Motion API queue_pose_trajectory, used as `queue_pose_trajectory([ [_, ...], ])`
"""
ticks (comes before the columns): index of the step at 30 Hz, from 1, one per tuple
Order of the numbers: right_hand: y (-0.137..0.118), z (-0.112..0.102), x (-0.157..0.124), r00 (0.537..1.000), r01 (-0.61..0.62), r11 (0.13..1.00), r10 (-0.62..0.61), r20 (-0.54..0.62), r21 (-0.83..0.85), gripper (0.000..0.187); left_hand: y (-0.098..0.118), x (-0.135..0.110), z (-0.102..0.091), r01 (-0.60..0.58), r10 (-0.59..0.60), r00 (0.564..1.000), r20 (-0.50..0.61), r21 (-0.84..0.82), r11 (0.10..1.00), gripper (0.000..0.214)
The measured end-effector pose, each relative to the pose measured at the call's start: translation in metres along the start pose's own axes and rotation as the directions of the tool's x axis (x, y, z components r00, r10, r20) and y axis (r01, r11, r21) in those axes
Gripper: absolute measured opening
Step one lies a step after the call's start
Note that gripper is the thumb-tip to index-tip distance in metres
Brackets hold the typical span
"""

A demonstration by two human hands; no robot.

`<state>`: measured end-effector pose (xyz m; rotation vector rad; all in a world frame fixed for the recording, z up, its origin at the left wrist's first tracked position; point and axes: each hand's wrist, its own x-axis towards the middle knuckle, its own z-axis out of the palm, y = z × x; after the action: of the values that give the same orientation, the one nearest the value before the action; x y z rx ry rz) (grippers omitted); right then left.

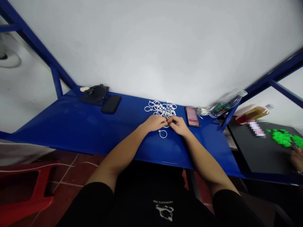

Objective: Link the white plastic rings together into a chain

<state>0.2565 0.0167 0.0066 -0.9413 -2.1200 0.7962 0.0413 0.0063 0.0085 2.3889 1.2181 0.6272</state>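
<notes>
My left hand (156,122) and my right hand (178,125) meet at the fingertips over the blue table (123,132). Both are closed in a pinch on a white ring (166,126), whose lower edge shows below the fingers; the rest is hidden. Just beyond my hands lies a pile of white rings (162,107), thin plastic hoops with a small knob or eyelet on each. One separate white ring (163,134) lies flat on the table, nearer to me than my hands.
A black phone (111,104) and a black plastic bag (96,94) lie to the left. On the right are a lit phone (193,116), a white cable (204,111) and a tilted clear bottle (227,104). Another person's hand (297,158) is beside green pieces (284,138) on a dark table.
</notes>
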Motion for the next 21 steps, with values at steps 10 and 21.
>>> queue_pose_trajectory([
  [10, -0.004, 0.003, 0.0, 0.988, 0.087, 0.974, -0.111, -0.104, -0.211, 0.028, 0.002, -0.002, -0.006, -0.009, 0.01, 0.999, 0.037, -0.019, 1.0, 0.031],
  [21, 0.021, 0.003, 0.003, 1.0, 0.018, 0.944, -0.02, -0.003, -0.329, 0.031, 0.002, -0.006, -0.016, 0.072, -0.078, 0.977, 0.2, 0.039, 0.997, 0.04],
])
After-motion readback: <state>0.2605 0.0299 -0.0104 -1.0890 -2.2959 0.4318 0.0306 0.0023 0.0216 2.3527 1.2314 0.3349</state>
